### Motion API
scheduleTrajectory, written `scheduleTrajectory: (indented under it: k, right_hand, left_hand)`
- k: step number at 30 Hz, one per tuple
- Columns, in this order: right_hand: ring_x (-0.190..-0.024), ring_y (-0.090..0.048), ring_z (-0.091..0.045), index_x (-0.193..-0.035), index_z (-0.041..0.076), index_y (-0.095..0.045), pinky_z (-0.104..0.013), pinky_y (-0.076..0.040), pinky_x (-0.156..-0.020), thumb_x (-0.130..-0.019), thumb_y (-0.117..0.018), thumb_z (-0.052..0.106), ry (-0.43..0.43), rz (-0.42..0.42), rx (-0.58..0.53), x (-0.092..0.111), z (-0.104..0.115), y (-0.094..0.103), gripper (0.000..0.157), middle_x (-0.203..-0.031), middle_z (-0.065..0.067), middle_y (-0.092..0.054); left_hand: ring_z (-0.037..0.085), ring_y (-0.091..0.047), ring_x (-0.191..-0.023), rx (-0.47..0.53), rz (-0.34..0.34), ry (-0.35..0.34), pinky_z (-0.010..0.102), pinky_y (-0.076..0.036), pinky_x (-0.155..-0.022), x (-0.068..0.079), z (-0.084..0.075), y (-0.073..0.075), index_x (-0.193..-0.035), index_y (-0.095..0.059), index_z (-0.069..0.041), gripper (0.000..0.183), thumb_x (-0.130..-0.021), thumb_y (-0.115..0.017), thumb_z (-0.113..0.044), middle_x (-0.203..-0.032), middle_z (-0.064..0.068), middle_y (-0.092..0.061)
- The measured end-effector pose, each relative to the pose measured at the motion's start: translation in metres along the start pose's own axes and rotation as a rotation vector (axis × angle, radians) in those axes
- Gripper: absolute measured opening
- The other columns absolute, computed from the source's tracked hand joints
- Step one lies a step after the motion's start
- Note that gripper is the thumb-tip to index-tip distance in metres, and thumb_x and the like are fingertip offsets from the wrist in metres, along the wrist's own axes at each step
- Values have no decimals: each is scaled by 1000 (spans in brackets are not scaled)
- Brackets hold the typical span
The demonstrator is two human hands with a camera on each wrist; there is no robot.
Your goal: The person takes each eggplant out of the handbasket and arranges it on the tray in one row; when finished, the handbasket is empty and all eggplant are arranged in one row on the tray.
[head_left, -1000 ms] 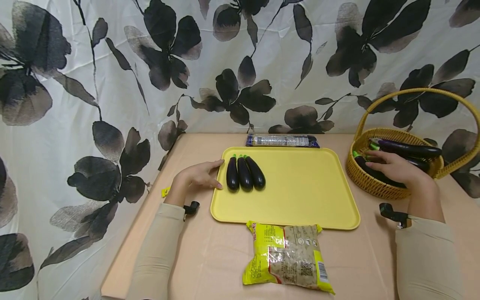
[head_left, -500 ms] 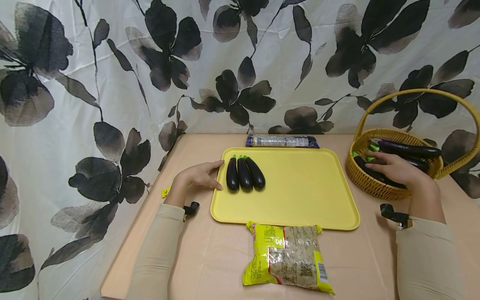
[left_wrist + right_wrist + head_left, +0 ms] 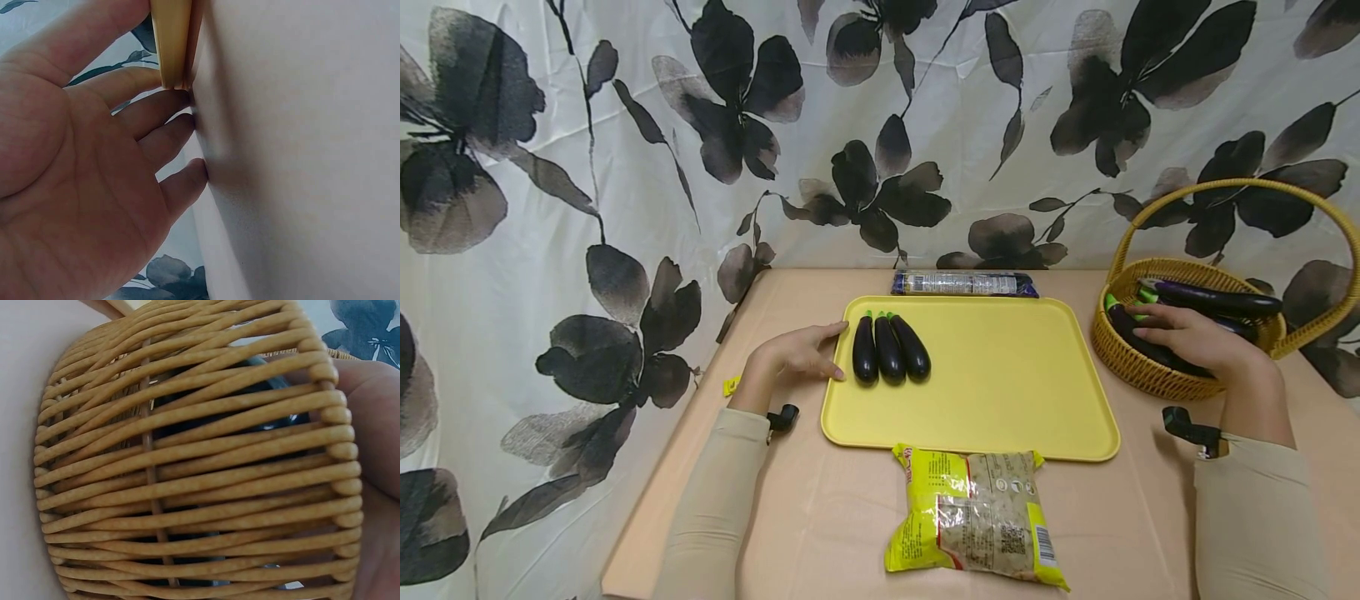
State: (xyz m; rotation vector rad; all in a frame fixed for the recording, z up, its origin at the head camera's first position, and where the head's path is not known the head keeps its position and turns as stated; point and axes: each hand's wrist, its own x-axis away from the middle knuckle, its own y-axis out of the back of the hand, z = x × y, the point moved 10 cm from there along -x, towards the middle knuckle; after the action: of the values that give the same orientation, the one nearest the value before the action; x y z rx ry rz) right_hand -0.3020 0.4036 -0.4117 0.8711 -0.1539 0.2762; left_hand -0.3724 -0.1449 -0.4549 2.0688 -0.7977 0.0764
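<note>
Three small dark eggplants with green stems lie side by side at the left end of a yellow tray. My left hand touches the tray's left edge with spread, fairly straight fingers. In the left wrist view, its thumb and fingers lie about the tray rim, fingertips down on the table. My right hand reaches into a wicker basket and holds a dark eggplant near its front wall. More eggplants, one a long eggplant, lie behind it. The basket weave hides most of my right fingers.
A yellow and clear plastic bag lies in front of the tray. A dark blue packet sits behind it, against the floral curtain. The basket's tall handle arches above the right hand.
In the basket, the front eggplant's stem end has shifted slightly up, with my right hand moving a little to the right. The left hand and the tray stay in place.
</note>
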Motion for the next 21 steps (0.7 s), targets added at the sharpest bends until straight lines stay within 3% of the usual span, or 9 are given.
scheduleTrajectory:
  k: [9, 16, 21]
  right_hand:
    - [-147, -24, -61, -165, 7, -28, -81, -22, -113, -112, -47, 33, 3, 4, -1, 0, 0, 0, 62, -158, -41, -32]
    - [-155, 1, -58, -164, 14, -33, -82, -9, -116, -111, -49, 32, 25, -15, -38, 1, 4, 3, 58, -170, -34, -5]
    - [-156, 1, -56, -165, 17, -31, -80, -10, -117, -109, -52, 39, 13, -43, -83, 3, 5, 9, 63, -172, -30, -1]
  left_hand:
    - [28, -12, -162, -11, -1, -3, 47, -12, -133, -1, 1, 0, -167, -23, -13, 111, -82, -90, -35, -174, 8, -21]
    - [28, -12, -162, -9, 3, -5, 47, -11, -133, -1, 1, -1, -167, -23, -13, 111, -82, -90, -35, -174, 8, -21]
    - [28, -12, -162, -16, -2, -2, 47, -12, -132, 0, 0, 0, -167, -23, -13, 111, -81, -90, -36, -174, 8, -21]
